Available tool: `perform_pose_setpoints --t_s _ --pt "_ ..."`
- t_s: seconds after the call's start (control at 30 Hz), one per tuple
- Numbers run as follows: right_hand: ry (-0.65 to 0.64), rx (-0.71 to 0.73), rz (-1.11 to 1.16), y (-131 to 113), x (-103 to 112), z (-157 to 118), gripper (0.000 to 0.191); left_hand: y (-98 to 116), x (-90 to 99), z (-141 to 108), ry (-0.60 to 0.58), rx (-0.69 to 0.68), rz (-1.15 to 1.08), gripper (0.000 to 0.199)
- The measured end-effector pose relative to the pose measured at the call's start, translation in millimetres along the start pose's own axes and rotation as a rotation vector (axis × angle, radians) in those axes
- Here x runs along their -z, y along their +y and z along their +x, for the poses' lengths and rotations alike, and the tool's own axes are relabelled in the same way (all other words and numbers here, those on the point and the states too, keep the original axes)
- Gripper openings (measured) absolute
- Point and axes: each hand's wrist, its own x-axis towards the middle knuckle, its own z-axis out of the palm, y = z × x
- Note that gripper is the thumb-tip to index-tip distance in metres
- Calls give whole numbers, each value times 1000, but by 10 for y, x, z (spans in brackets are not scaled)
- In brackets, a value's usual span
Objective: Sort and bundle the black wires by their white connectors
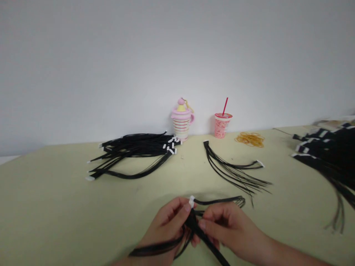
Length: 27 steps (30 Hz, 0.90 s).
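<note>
Near the table's front edge, my left hand (172, 221) is closed round a black wire harness (194, 223), its thumb just below a white connector (191, 201). My right hand (226, 227) pinches the black wires of the same harness a little below the connector. One strand loops off to the right behind my right hand. Other wires hang across my left wrist and run down out of view. Part of the bundle is hidden between my fingers.
A pile of black harnesses (138, 146) lies at the back left. Loose wires (230, 170) with white ends lie centre right. Further back are a pink lidded cup (181, 123), a cup with a straw (221, 127) and rubber bands (250, 139). More harnesses (332, 155) are heaped right.
</note>
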Motion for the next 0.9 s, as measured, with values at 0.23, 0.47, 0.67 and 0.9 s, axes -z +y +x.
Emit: perform_pose_setpoints --t_s 0.23,0.47,0.67,0.9 --pt "5 -79 78 -40 -35 -57 35 32 -8 -35 -7 6 71 31" --pt "13 -39 96 -75 -59 -78 25 164 -76 -85 -15 112 -65 18" --pt "-36 30 61 -96 -8 -76 26 173 41 -96 -73 207 -101 11" --pt "-19 43 -81 -139 9 -101 31 237 35 -122 -158 181 -43 13"
